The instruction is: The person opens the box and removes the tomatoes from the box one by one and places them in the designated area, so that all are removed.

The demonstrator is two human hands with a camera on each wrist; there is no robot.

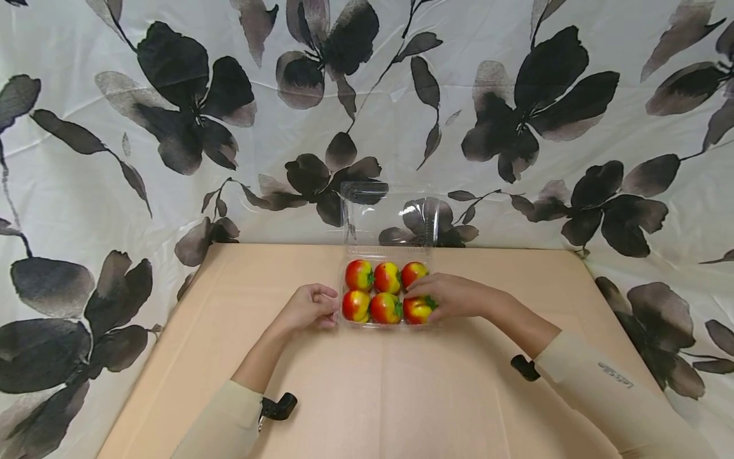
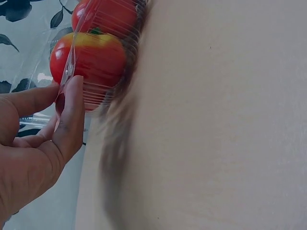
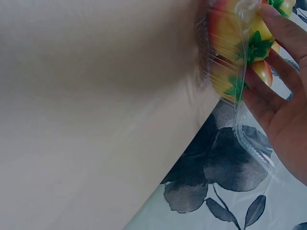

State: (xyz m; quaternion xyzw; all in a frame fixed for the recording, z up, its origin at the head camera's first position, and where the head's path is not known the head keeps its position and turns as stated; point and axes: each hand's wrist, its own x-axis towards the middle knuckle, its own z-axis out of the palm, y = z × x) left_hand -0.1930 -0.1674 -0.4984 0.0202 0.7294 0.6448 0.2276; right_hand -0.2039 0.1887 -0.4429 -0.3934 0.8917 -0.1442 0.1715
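A clear plastic clamshell box holds red-and-yellow fruits with green leafy tops, set in two rows of three. My left hand is at the box's left side. In the left wrist view, that hand's thumb and fingers pinch the clear rim beside a red fruit. Over the right end of the box, my right hand holds the front right fruit between thumb and fingers. Green leaves show next to those fingers in the right wrist view. The fruit sits inside the box's right wall.
The box's clear lid stands raised behind it, hinged at the back edge. A light tan board lies under everything. White cloth with dark flowers rises behind the board and shows along both sides.
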